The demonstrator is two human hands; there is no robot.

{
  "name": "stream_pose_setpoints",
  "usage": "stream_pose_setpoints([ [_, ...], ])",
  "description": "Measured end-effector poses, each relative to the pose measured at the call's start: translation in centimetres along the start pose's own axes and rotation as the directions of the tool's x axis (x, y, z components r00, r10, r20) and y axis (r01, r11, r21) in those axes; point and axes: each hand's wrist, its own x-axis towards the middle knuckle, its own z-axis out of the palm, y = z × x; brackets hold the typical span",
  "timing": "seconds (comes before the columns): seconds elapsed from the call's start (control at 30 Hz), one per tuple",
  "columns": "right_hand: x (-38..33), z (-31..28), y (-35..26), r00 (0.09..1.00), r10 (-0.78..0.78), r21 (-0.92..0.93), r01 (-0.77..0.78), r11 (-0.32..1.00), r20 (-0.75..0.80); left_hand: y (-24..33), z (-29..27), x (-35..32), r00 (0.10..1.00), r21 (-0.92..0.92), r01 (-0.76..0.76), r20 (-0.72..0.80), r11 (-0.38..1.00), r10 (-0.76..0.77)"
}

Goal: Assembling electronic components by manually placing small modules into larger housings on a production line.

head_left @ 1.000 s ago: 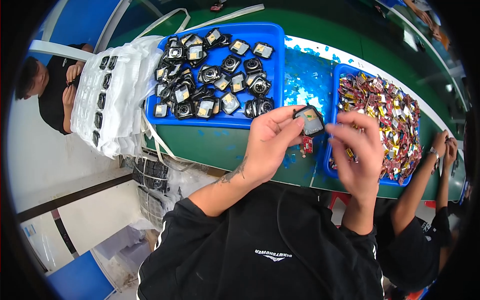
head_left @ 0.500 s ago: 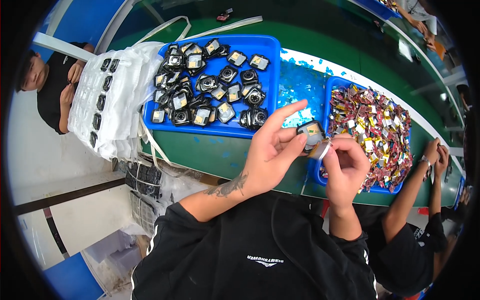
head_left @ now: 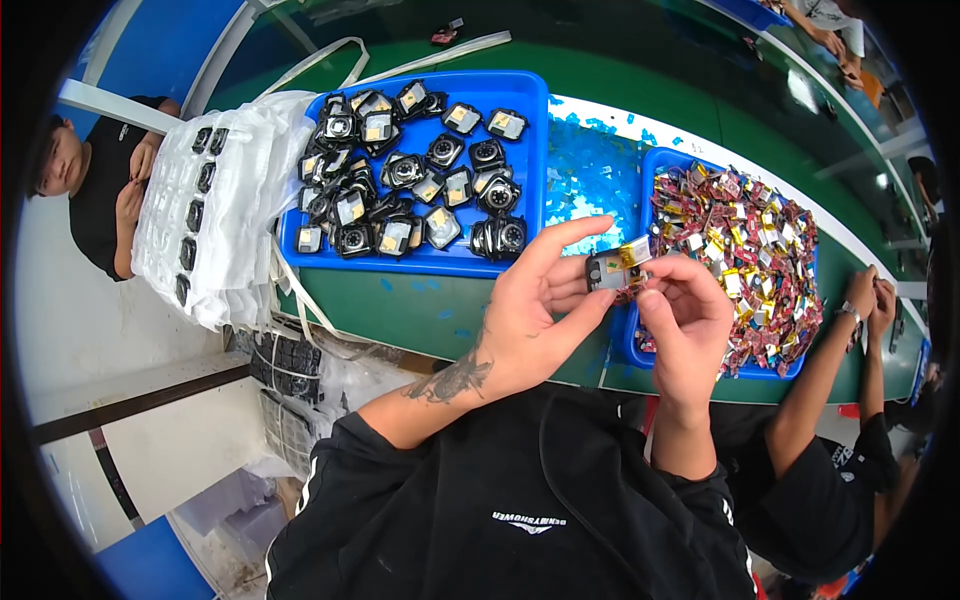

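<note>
Green workbench (head_left: 420, 310) with two blue trays, and both hands busy over its near edge.

Between the trays, the left hand (head_left: 540, 300) pinches a small dark module (head_left: 604, 270) with thumb below and fingers above, forefinger stretched out over it; a little yellow-wrapped pack (head_left: 634, 250) sits at the module's right end. The right hand (head_left: 690, 310) is curled shut with its fingertips meeting on that same end. Behind the hands, the larger blue tray (head_left: 530, 110) holds dark round-faced parts with gold squares; the smaller blue tray (head_left: 628, 345) to the right is heaped with red, yellow and silver packs. Left of the trays lies a white foam sheet stack (head_left: 240, 190) with dark pieces in a row. Another person's forearms (head_left: 830, 370) rest at the right.
</note>
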Motion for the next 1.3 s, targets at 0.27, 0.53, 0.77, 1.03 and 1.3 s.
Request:
stream_pose_setpoints([
  [0.27,0.3,-0.3,-1.1,0.998,-0.045,-0.317,0.055,0.947,0.038,-0.2,0.2,-0.1,1.000,-0.033,-0.014,-0.012,0.999,0.013],
  [0.53,0.0,1.3,1.1,0.974,-0.179,-0.202,0.149,0.968,-0.140,-0.9,0.2,0.2,0.999,-0.116,0.015,-0.032,0.993,-0.019],
  [0.77,0.2,0.8,1.0,0.963,-0.256,-0.415,0.201,0.887,-0.080,-0.9,0.2,0.1,0.999,-0.160,0.032,-0.034,0.987,-0.038],
  [1.03,0.1,1.1,0.9,0.962,-0.252,-0.418,0.188,0.889,-0.103,-1.2,0.3,0.1,0.998,-0.083,-0.043,-0.046,0.996,0.040],
  [1.3,1.5,1.9,0.3,0.993,-0.116,-0.288,0.115,0.951,0.015,-1.1,0.0,0.7,0.991,-0.038,-0.084,-0.108,0.996,0.080],
])
